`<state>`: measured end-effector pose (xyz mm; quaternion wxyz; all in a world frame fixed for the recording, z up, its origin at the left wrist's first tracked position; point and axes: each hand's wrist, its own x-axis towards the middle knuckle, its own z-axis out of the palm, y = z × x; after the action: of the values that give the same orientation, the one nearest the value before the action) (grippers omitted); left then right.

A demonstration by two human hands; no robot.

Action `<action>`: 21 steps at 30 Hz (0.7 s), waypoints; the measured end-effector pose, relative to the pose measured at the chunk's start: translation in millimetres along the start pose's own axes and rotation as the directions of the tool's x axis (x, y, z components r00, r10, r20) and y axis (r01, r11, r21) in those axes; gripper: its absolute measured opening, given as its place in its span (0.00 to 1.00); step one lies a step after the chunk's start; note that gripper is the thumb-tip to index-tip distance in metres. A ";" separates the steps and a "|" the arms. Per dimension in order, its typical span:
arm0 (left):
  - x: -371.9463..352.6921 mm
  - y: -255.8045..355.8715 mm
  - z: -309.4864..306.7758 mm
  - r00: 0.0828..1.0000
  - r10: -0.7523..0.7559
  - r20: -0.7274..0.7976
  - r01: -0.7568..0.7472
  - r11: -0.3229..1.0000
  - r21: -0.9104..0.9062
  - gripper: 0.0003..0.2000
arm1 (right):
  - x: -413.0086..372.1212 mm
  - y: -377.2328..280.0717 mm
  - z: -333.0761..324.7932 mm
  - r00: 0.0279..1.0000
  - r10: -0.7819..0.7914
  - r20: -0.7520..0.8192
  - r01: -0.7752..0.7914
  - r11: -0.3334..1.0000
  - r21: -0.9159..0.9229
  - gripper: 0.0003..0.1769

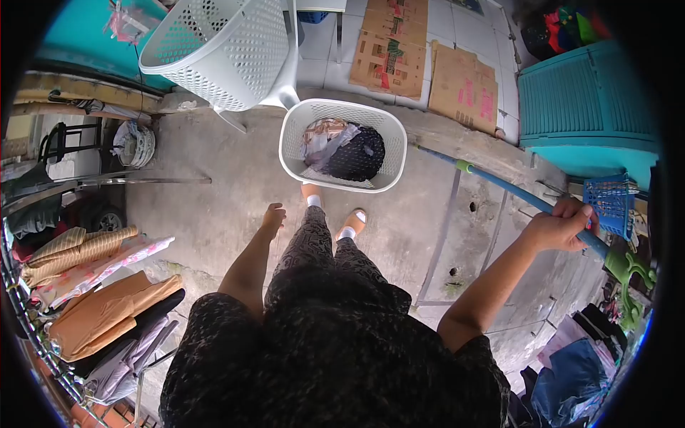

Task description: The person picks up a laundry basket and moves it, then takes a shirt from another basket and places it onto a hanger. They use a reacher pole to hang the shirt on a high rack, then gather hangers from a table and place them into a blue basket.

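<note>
My right hand (564,227) is closed around a long blue pole (499,184) that ends in a green hook (628,271) at the far right. My left hand (272,217) hangs loose at my side with nothing in it, fingers slightly apart. On the concrete floor just ahead of my feet stands a white laundry basket (294,153) holding a dark garment (357,153) and some lighter clothes.
A second white basket (214,50) lies tipped on a white chair at the top. Clothes hang on a rack (100,285) at left. Flattened cardboard (428,57) covers tiles beyond. A teal cabinet (585,107) stands at right, more clothes (571,364) below it.
</note>
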<state>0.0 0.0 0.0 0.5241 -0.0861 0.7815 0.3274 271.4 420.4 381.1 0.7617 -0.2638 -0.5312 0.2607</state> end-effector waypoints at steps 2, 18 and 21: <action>-14.4 -13.4 -12.6 0.999 -0.005 -0.044 0.006 1.000 0.028 0.27 | 4.7 -18.0 -10.8 0.999 0.027 -0.019 -0.028 0.999 -0.025 0.09; 200.4 131.7 19.7 0.951 -0.060 -0.302 0.155 0.941 0.302 0.34 | 13.2 121.4 59.2 0.996 -0.076 0.040 0.085 0.941 -0.327 0.09; 213.3 124.1 17.9 0.950 -0.076 -0.303 0.187 0.916 0.354 0.31 | 26.4 127.0 46.9 0.994 -0.020 0.105 0.054 0.941 -0.334 0.09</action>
<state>-138.6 150.9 -138.7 0.4346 -0.0822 0.8890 0.1185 220.1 536.2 326.5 0.6825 -0.3666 -0.6105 0.1646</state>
